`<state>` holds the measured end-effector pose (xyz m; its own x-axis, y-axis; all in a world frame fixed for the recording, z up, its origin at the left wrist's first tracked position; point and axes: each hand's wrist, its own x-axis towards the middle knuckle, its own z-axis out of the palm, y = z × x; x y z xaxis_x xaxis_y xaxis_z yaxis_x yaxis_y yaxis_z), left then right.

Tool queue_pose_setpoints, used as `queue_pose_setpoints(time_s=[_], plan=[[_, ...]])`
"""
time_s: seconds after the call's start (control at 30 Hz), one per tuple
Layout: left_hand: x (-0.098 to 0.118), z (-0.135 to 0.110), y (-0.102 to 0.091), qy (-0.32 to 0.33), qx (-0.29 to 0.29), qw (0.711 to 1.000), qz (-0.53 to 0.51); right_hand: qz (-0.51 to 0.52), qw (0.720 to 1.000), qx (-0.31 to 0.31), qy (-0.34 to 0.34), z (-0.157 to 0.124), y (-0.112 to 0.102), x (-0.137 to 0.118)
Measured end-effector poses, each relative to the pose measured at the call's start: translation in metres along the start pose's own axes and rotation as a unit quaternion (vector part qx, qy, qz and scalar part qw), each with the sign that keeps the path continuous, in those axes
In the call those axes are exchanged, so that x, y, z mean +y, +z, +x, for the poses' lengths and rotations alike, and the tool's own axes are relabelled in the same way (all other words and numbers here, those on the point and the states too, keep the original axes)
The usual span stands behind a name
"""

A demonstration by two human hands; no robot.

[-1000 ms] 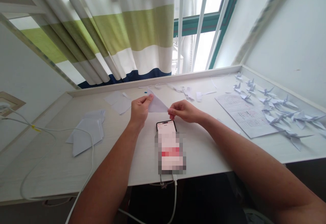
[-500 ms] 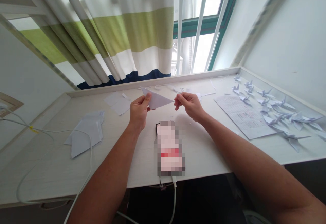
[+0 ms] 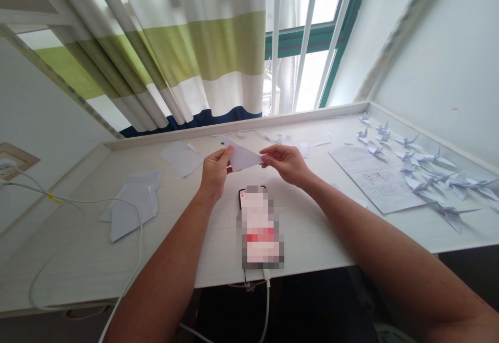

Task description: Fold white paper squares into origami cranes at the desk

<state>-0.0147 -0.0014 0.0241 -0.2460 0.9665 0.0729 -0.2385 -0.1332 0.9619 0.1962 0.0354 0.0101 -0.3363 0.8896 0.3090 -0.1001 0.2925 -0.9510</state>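
A folded white paper triangle (image 3: 245,159) is held between the two hands, just past the upper end of the phone, and seems to be raised off the tabletop (image 3: 312,234). One point aims up and to the left, another to the right.

The left hand (image 3: 214,172) has its grip on the triangle's left side, thumb laid over the face and fingers curled behind. The right hand (image 3: 287,165) has its grip at the right-hand corner, pinching the tip between thumb and fingers.

Nearer the person than the paper lies the phone (image 3: 260,228), face up, its screen mostly blurred out by pixelation. A white cable (image 3: 267,301) runs from its lower end over the tabletop's front edge.

Past the hands, narrow paper scraps (image 3: 304,148) are strewn toward the back, and some loose sheets (image 3: 180,159) lie flat beyond the left hand. A stack of cut paper (image 3: 134,208) sits farther left, beside another white cable (image 3: 141,228).

Well to the right lies a printed sheet (image 3: 366,179) with gridded text, and folded paper cranes (image 3: 448,210) are grouped around its right side. Behind the tabletop hang striped curtains (image 3: 230,47) next to a barred window (image 3: 299,47).
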Motion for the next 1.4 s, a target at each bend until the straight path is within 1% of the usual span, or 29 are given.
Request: queue_pose_setpoints(time_s=[0.07, 0.13, 0.2, 0.3, 0.4, 0.57, 0.77, 0.87, 0.93, 1.03, 1.13, 1.2, 1.23, 1.3, 1.4], plan=[[0.001, 0.0, -0.001, -0.001, -0.012, 1.0, 0.023, -0.009, 1.0, 0.019, -0.01, 0.001, -0.003, -0.003], [0.001, -0.001, -0.001, 0.0, -0.011, 0.999, 0.044, -0.051, 0.998, 0.022, -0.028, 0.0, -0.006, -0.006], [0.001, -0.001, 0.0, 0.001, -0.001, 0.998, 0.055, -0.12, 0.991, -0.002, -0.059, -0.002, -0.007, -0.008], [0.001, -0.002, 0.0, -0.002, 0.008, 0.998, 0.055, -0.208, 0.97, -0.053, -0.116, -0.005, -0.004, -0.01], [0.001, -0.001, 0.0, -0.014, 0.005, 0.999, 0.047, -0.229, 0.962, -0.066, -0.134, -0.007, -0.001, -0.011], [0.001, 0.0, -0.001, -0.03, -0.021, 0.999, 0.03, -0.208, 0.969, -0.05, -0.123, -0.008, -0.001, -0.013], [0.001, 0.0, -0.002, -0.022, 0.001, 0.999, 0.024, -0.199, 0.972, -0.054, -0.115, -0.01, 0.0, -0.015], [0.001, 0.0, -0.002, -0.021, -0.003, 1.0, 0.01, -0.177, 0.978, -0.044, -0.097, -0.01, 0.001, -0.014], [0.001, -0.001, 0.0, -0.009, -0.015, 1.0, -0.006, -0.15, 0.985, -0.039, -0.073, -0.01, 0.002, -0.013], [0.002, -0.004, 0.003, 0.027, -0.045, 0.998, -0.018, -0.091, 0.994, -0.04, -0.037, -0.009, 0.005, -0.012], [0.003, -0.008, 0.007, 0.045, -0.077, 0.996, -0.003, -0.036, 0.998, -0.048, -0.021, -0.009, 0.009, -0.012], [0.004, -0.01, 0.008, 0.048, -0.088, 0.995, 0.015, -0.014, 0.999, -0.048, -0.012, -0.008, 0.012, -0.011], [0.003, -0.01, 0.008, 0.049, -0.087, 0.995, 0.021, -0.003, 0.999, -0.04, -0.005, -0.008, 0.012, -0.011], [0.002, -0.009, 0.007, 0.042, -0.081, 0.995, 0.028, 0.02, 1.0, -0.003, 0.006, -0.006, 0.011, -0.01], [0.0, -0.006, 0.004, 0.016, -0.076, 0.996, 0.047, 0.048, 0.997, 0.05, 0.028, -0.004, 0.008, -0.01]])
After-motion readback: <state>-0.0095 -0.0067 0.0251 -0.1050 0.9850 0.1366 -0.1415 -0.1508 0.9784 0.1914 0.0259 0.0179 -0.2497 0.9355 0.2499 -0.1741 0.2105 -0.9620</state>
